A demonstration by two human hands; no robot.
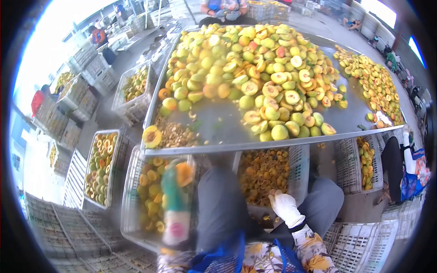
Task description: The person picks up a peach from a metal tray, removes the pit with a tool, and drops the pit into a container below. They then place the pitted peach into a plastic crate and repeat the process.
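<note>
1. Here, the person's left hand (175, 200), in a green glove and blurred, is hanging over a white crate (132, 182) at the left of the knees, with its fingers closing around an orange peach half (184, 174).
2. That crate is sitting just under the near edge of the counter (214, 125) and is holding more cut peach halves.
3. The right hand (284, 205), in a white glove, is resting low between the knees; its fingers are curling inward, but I cannot tell whether it is holding anything.
4. Just above the right hand, a second crate (298, 168) is holding a heap of brownish-orange peach pits or scraps (261, 173).
5. On the metal counter, a large pile of whole and halved yellow-green peaches (255, 68) is spreading across the middle and far side.
6. One cut peach (151, 136) is lying at the near left corner of the counter, just beside a small mound of pits (175, 134).
7. A separate band of halves (371, 82) is lying along the counter's right side, well apart from the main pile.
8. Another crate of halves (102, 166) is standing further left on the floor.
9. Another person (403, 170) is sitting at the right, and others are sitting at the far end.
</note>
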